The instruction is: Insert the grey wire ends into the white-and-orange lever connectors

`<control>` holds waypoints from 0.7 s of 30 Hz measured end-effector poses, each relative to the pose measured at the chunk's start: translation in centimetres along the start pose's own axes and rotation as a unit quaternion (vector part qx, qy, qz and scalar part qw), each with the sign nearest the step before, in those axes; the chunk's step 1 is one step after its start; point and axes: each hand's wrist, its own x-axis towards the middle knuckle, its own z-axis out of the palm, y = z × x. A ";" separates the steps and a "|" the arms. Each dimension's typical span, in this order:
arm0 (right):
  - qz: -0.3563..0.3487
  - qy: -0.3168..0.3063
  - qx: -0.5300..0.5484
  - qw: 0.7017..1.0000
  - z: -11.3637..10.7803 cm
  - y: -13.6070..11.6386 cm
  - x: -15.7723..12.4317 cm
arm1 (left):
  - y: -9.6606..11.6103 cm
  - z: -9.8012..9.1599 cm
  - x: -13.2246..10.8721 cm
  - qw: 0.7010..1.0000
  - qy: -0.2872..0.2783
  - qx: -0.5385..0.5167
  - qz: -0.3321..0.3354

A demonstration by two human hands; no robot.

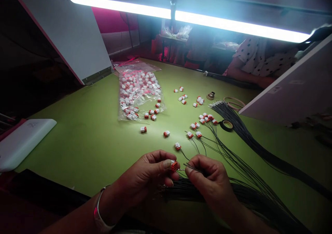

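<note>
Your L grip [145, 173] clenched on orange-white connector [174, 166], R grip [211, 180] pinching black wires [193, 167], loose connectors [166, 133] on green table [85, 147]

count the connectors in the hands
1: the connector, pinched in the left hand between thumb and fingers. The right hand holds wire ends beside it, and its fingers could hide another.
</note>
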 end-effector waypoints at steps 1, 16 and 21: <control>0.004 0.000 0.003 1.000 0.0 0.0 0.0 | -0.1 -0.1 0.0 1.000 -0.001 -0.001 0.003; 0.020 0.003 0.019 1.000 0.4 0.1 -0.5 | -0.5 0.0 -0.1 1.000 -0.003 0.012 0.014; 0.040 0.002 0.029 0.999 0.6 0.2 -0.6 | -0.7 -0.1 -0.2 0.999 0.003 0.027 0.038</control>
